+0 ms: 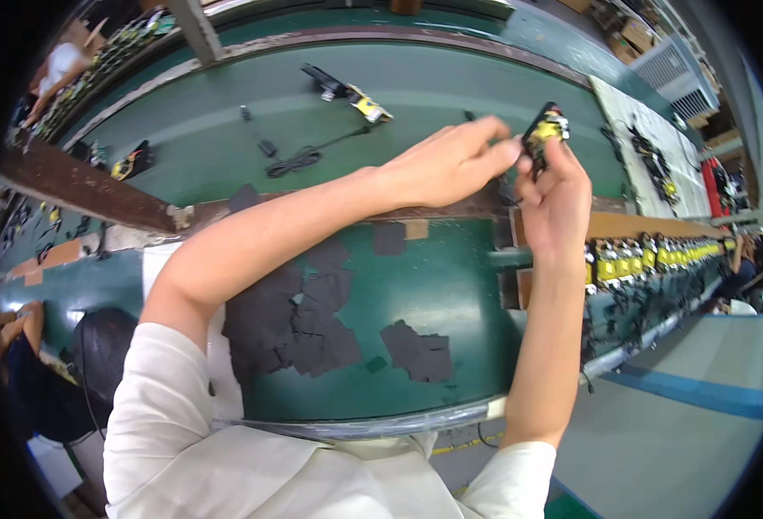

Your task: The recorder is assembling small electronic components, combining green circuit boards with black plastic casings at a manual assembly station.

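Note:
My right hand (556,195) is raised at the far right side of the bench, its fingers closed around a small circuit board assembly (547,128) with yellow parts and a black casing. My left hand (450,164) reaches across from the left, thumb and forefinger drawn together at the assembly's left edge. Its fingertips are slightly blurred, and whatever they pinch is hidden. Left of the hands, a similar assembly (366,105) with a black casing lies on the green belt (200,121), joined to a coiled black cord (295,162).
Dark grey square sheets (312,320) lie scattered on the green worktop (459,303) before me. A row of yellow-wrapped boards (632,259) runs along the right. Another board (129,163) sits on the belt's left. A metal post (96,190) crosses at left. Other people are nearby.

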`<state>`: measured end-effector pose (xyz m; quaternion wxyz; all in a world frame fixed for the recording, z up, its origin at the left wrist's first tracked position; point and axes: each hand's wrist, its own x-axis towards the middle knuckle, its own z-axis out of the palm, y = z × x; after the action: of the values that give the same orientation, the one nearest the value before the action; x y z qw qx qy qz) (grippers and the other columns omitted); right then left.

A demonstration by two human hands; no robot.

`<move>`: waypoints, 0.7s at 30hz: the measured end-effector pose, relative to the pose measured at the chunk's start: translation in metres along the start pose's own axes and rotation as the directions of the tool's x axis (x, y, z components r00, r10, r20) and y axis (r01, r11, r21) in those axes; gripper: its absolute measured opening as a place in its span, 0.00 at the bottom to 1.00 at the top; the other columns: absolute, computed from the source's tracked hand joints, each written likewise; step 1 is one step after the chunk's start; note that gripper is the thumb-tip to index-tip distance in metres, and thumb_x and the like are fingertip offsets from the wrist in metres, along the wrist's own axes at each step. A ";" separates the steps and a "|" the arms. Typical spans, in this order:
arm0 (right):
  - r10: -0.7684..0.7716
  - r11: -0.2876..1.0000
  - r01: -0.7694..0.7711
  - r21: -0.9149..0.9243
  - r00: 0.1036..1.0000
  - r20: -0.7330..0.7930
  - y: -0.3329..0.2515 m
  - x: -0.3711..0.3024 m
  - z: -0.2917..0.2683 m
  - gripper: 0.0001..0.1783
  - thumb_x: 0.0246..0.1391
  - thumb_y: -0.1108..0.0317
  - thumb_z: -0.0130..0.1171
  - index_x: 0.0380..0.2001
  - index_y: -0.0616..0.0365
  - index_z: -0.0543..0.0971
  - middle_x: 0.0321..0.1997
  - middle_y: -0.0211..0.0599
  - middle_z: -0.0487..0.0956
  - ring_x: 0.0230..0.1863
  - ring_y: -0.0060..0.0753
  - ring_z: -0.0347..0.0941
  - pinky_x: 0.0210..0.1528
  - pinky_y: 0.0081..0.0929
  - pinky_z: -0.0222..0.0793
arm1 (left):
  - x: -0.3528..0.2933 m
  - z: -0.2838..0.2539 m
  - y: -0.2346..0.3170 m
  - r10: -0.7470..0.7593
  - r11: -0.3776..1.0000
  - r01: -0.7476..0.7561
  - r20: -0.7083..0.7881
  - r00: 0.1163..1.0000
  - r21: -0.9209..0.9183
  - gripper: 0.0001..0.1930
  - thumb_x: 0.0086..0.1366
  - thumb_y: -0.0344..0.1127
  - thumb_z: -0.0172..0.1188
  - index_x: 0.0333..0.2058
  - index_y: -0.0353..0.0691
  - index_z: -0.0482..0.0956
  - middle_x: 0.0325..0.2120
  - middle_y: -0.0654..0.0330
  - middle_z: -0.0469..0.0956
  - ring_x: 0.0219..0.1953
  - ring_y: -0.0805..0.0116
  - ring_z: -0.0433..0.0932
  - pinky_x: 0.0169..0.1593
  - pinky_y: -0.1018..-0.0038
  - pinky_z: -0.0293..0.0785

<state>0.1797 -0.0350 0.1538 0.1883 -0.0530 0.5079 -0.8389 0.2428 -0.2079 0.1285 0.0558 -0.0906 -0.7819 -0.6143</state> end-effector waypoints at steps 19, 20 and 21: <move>-0.411 -0.293 0.117 -0.949 0.881 0.236 0.000 -0.148 -0.027 0.31 0.57 0.63 0.73 0.62 0.60 0.79 0.64 0.49 0.78 0.63 0.51 0.75 0.66 0.45 0.67 | -0.037 0.012 -0.005 0.109 0.660 -0.362 0.392 0.913 0.658 0.23 0.57 0.36 0.74 0.46 0.28 0.79 0.44 0.41 0.83 0.46 0.44 0.85 0.47 0.54 0.83; -0.436 -0.434 0.101 -0.895 0.846 0.307 0.001 -0.146 -0.031 0.30 0.58 0.61 0.71 0.62 0.59 0.79 0.66 0.48 0.76 0.66 0.53 0.72 0.68 0.47 0.63 | -0.038 0.013 -0.005 0.135 0.645 -0.368 0.374 0.917 0.670 0.22 0.56 0.36 0.74 0.44 0.27 0.80 0.42 0.41 0.84 0.46 0.45 0.85 0.48 0.55 0.83; -0.444 -0.435 0.094 -0.896 0.843 0.304 0.001 -0.144 -0.036 0.30 0.58 0.61 0.71 0.62 0.59 0.79 0.66 0.48 0.76 0.66 0.53 0.72 0.68 0.47 0.63 | -0.040 0.013 -0.006 0.142 0.641 -0.377 0.380 0.914 0.668 0.22 0.56 0.36 0.74 0.44 0.27 0.80 0.42 0.41 0.84 0.46 0.45 0.85 0.48 0.55 0.83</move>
<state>0.3024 0.0479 0.1507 -0.2167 -0.2195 0.9477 -0.0814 0.2809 -0.1993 0.1119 0.0593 -0.2634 -0.9382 -0.2165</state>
